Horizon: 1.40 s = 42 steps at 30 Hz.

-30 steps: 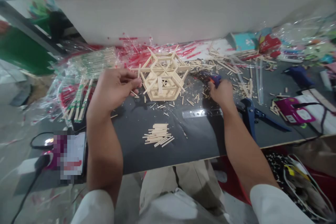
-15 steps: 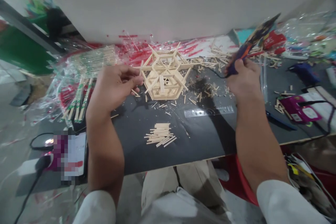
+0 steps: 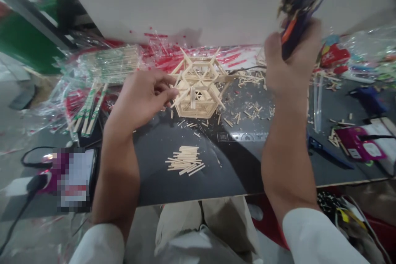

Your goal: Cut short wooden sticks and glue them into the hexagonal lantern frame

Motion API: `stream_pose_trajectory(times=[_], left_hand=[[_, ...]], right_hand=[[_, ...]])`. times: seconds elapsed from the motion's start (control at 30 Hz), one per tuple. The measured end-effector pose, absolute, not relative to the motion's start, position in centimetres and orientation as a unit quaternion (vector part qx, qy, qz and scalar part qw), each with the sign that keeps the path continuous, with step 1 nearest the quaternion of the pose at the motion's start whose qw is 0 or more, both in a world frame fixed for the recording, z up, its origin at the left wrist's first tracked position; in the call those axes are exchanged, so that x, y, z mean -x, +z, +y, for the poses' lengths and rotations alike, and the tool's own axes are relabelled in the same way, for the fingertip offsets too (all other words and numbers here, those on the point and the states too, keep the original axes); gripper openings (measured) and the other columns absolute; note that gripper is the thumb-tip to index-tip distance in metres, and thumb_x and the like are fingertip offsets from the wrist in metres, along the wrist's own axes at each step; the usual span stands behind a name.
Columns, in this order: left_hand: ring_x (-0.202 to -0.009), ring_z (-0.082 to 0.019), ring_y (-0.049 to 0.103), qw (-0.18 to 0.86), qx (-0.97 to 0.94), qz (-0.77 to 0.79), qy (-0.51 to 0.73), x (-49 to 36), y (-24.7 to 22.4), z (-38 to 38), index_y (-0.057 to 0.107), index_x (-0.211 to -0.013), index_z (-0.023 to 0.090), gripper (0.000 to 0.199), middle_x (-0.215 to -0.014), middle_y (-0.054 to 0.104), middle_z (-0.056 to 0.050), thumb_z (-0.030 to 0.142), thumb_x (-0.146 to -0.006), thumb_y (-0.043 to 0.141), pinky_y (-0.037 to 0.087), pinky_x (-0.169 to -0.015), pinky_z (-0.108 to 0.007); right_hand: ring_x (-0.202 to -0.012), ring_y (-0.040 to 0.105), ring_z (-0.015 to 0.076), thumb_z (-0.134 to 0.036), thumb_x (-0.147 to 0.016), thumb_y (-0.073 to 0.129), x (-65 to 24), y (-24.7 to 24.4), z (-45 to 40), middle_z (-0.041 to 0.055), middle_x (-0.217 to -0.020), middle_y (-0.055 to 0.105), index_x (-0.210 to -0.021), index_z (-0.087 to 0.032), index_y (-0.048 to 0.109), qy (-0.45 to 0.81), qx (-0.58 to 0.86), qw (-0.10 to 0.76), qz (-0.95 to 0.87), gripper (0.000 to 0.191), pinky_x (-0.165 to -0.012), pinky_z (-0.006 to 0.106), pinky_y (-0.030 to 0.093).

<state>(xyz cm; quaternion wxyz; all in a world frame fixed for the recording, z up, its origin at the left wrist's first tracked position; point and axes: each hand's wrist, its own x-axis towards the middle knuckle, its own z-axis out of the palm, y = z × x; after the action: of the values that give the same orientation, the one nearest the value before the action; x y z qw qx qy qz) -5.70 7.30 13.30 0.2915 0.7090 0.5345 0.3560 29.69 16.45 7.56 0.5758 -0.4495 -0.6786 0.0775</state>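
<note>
Gripping a (prob.) glue gun (image 3: 297,24) high in my R hand (image 3: 293,64), maybe for clearance, I pinch a stick (image 3: 178,78) w/ my L hand (image 3: 145,97) by the hex. frame (image 3: 201,87) nr the table's (image 3: 154,173) back edge.

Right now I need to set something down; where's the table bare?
Two patches of the table look mostly bare: between the stick pile and its near edge, and the shadowed area right of the pile, before the ruler. Scraps crowd around the wooden frame; plastic wrap crowds the back left.
</note>
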Motion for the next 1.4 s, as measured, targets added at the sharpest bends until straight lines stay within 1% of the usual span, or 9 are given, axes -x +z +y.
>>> stream_pose_trajectory(times=[0.1,0.17,0.27,0.37,0.47,0.77,1.0,1.23,1.4], left_hand=[[-0.056,-0.021,0.075,0.299,-0.71,0.532,0.35,5.8,13.1,7.5,0.082,-0.093,0.021,0.011,-0.065,0.076,0.0,0.025,-0.083,0.084,0.06,-0.052,-0.026],[-0.054,-0.022,0.074,0.309,-0.706,0.539,0.34,5.7,13.1,7.6,0.081,-0.09,0.021,0.007,-0.063,0.074,-0.001,0.024,-0.083,0.085,0.061,-0.051,-0.029],[-0.054,-0.022,0.073,0.311,-0.7,0.559,0.318,5.3,13.3,7.6,0.08,-0.084,0.019,0.006,-0.062,0.073,-0.002,0.019,-0.084,0.086,0.063,-0.055,-0.033],[-0.055,-0.022,0.073,0.305,-0.702,0.567,0.304,4.8,13.6,7.4,0.078,-0.084,0.019,0.007,-0.063,0.073,-0.002,0.014,-0.086,0.083,0.061,-0.054,-0.032],[-0.052,-0.02,0.072,0.311,-0.695,0.573,0.303,4.3,13.8,7.3,0.076,-0.082,0.019,0.011,-0.06,0.071,-0.001,0.01,-0.088,0.08,0.057,-0.049,-0.03],[-0.055,-0.018,0.072,0.319,-0.702,0.573,0.278,3.8,13.7,7.3,0.072,-0.085,0.018,0.009,-0.062,0.069,0.001,0.011,-0.09,0.076,0.056,-0.054,-0.027],[-0.064,-0.016,0.072,0.328,-0.697,0.584,0.256,3.7,14.6,6.8,0.071,-0.094,0.017,0.002,-0.069,0.07,0.0,0.019,-0.095,0.071,0.055,-0.062,-0.025],[-0.061,-0.016,0.072,0.329,-0.699,0.577,0.263,3.9,14.1,7.1,0.07,-0.092,0.019,0.005,-0.073,0.072,0.0,0.017,-0.093,0.073,0.058,-0.063,-0.028],[-0.063,-0.015,0.072,0.338,-0.69,0.59,0.249,3.6,14.6,6.9,0.068,-0.094,0.018,0.008,-0.071,0.071,0.001,0.012,-0.095,0.072,0.057,-0.063,-0.027]], right_hand=[[-0.091,0.063,0.0181,-0.055,-0.101,0.07,-27.7,8.9,14.1,0.003,-0.107,0.061,-0.135,-0.026,0.052,-0.011,0.449,0.545,-0.708,0.048,-0.089,0.037,0.056],[-0.091,0.062,0.0194,-0.036,-0.094,0.075,-26.8,9.3,13.2,0.0035,-0.11,0.065,-0.141,-0.027,0.051,-0.013,0.462,0.489,-0.74,0.053,-0.088,0.038,0.056],[-0.103,0.064,0.0259,-0.023,-0.085,0.08,-25.9,9.2,13.0,0.0078,-0.119,0.066,-0.136,-0.025,0.054,0.01,0.481,0.428,-0.765,0.057,-0.098,0.046,0.055],[-0.107,0.062,0.0315,-0.028,-0.078,0.09,-25.1,8.7,13.3,0.0102,-0.117,0.066,-0.12,-0.025,0.058,0.011,0.499,0.394,-0.772,0.053,-0.103,0.054,0.053],[-0.105,0.061,0.0313,-0.041,-0.072,0.097,-24.8,8.1,13.6,0.0081,-0.111,0.065,-0.108,-0.027,0.056,-0.011,0.507,0.384,-0.772,0.056,-0.103,0.057,0.053],[-0.108,0.065,0.0299,-0.045,-0.095,0.073,-25.6,7.5,14.2,0.0055,-0.11,0.062,-0.109,-0.026,0.055,-0.013,0.459,0.365,-0.81,0.029,-0.104,0.054,0.052],[-0.115,0.065,0.0425,-0.034,-0.092,0.066,-24.0,8.2,13.2,0.013,-0.118,0.07,-0.106,-0.031,0.055,-0.017,0.492,0.329,-0.806,0.018,-0.101,0.062,0.05],[-0.115,0.064,0.0418,-0.036,-0.095,0.061,-24.2,7.9,13.5,0.0132,-0.116,0.068,-0.105,-0.031,0.056,-0.023,0.492,0.324,-0.808,0.012,-0.097,0.06,0.051],[-0.114,0.063,0.0408,-0.031,-0.091,0.06,-24.2,7.6,13.6,0.0143,-0.122,0.069,-0.109,-0.031,0.053,-0.046,0.496,0.306,-0.811,0.019,-0.098,0.06,0.05]])
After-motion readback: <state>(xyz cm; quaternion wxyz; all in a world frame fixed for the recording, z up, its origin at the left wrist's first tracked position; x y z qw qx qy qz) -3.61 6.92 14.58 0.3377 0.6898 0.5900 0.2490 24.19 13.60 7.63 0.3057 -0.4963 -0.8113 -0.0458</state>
